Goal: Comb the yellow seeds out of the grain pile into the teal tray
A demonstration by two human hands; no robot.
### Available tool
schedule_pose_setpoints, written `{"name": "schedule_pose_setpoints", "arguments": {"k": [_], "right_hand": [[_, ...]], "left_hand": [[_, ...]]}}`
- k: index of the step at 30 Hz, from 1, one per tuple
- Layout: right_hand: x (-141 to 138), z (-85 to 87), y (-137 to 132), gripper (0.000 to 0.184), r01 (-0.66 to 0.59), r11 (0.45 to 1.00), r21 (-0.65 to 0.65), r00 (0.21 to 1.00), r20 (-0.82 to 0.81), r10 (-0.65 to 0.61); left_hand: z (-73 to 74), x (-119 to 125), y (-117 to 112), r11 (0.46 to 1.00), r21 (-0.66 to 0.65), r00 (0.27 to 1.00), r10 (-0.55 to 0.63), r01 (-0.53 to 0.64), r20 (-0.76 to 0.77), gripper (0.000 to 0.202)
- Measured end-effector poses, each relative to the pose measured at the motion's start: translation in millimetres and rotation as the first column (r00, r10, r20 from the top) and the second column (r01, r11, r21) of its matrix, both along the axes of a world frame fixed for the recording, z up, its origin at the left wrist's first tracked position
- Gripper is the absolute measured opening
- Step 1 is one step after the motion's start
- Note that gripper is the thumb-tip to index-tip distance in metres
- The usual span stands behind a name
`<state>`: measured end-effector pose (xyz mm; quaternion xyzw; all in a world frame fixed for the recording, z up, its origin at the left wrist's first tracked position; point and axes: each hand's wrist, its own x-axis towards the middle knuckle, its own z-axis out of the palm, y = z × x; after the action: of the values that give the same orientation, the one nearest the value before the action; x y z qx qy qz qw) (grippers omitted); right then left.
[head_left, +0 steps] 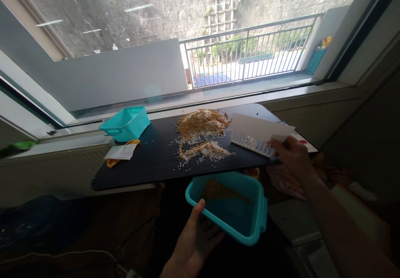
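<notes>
My left hand (193,238) grips the near rim of a teal plastic tub (250,228), held tilted just below the front edge of the black board (140,165). Yellow-brown grains lie inside the tub. My right hand (292,155) pinches a white slotted plastic scraper (256,134) that stands on the board's right side. A heap of mixed yellow grains and white rice (201,134) lies in the middle of the board, to the left of the scraper.
A second teal tub (126,123) sits at the board's back left, with a small white and orange packet (120,153) in front of it. A window sill and a large window run behind. Dark clutter lies below the board.
</notes>
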<state>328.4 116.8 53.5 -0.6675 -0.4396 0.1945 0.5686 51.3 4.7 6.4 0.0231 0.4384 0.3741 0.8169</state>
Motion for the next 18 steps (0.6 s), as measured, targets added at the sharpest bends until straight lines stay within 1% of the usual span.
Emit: {"name": "schedule_pose_setpoints", "arguments": {"k": [4,6,9,13,15,18], "right_hand": [[13.8,-3.3,20.2,0.015,0.063,0.997,0.036,0.993,0.098,-0.066],[13.7,-2.6,26.9,0.016,0.108,0.992,0.069,0.985,0.13,-0.116],[0.4,-0.5,32.4,0.016,0.116,0.988,0.103,0.984,0.126,-0.129],[-23.6,-5.5,40.7,0.015,0.061,0.994,0.091,0.993,0.096,-0.07],[-27.3,-9.9,45.8,0.015,0.072,0.993,0.091,0.992,0.095,-0.08],[-20.7,-12.1,49.8,0.014,0.144,0.983,0.112,0.981,0.116,-0.157]], "left_hand": [[-0.4,-0.6,0.3,1.0,-0.009,1.0,-0.001,0.001,0.018,0.068],[-0.1,-0.3,1.0,1.0,-0.007,1.0,0.001,-0.001,0.029,0.069],[0.7,0.5,2.6,1.0,-0.01,1.0,0.001,0.0,0.024,0.068],[0.2,0.5,2.7,1.0,-0.019,1.0,0.007,-0.007,0.007,0.068],[-1.8,-0.2,1.7,1.0,-0.018,1.0,0.01,-0.01,0.016,0.067],[-6.7,-1.5,1.1,1.0,-0.028,1.0,0.008,-0.007,0.017,0.066]]}}
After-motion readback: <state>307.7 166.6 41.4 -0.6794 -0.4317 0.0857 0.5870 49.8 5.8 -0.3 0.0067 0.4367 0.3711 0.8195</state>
